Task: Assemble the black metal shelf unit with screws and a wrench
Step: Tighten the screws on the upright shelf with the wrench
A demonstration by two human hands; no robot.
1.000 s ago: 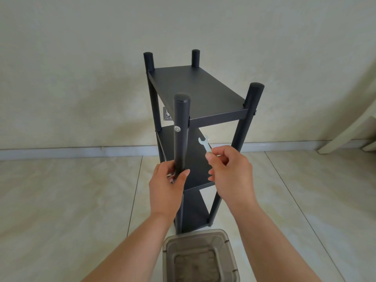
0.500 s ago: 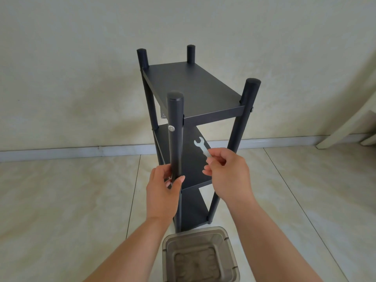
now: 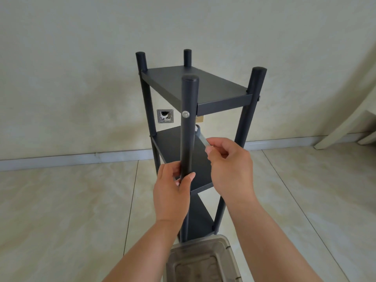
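Observation:
The black metal shelf unit (image 3: 195,84) stands upright on the tiled floor, with three shelves between four round posts. My left hand (image 3: 172,192) grips the near front post (image 3: 188,127) below the top shelf. A silver screw head (image 3: 185,114) shows on that post at top-shelf height. My right hand (image 3: 230,165) pinches a small flat silver wrench (image 3: 201,136), whose open jaw sits just right of the near post, partly hidden behind it, above the middle shelf.
A translucent grey plastic box (image 3: 201,261) sits on the floor at the unit's foot, right below my arms. A metal wall plate with a hole (image 3: 165,116) is on the wall behind. A pale furniture leg (image 3: 345,127) leans at the right.
The wrench's jaw has moved left, from clear of the near post to partly behind it. My left hand keeps its grip on the post.

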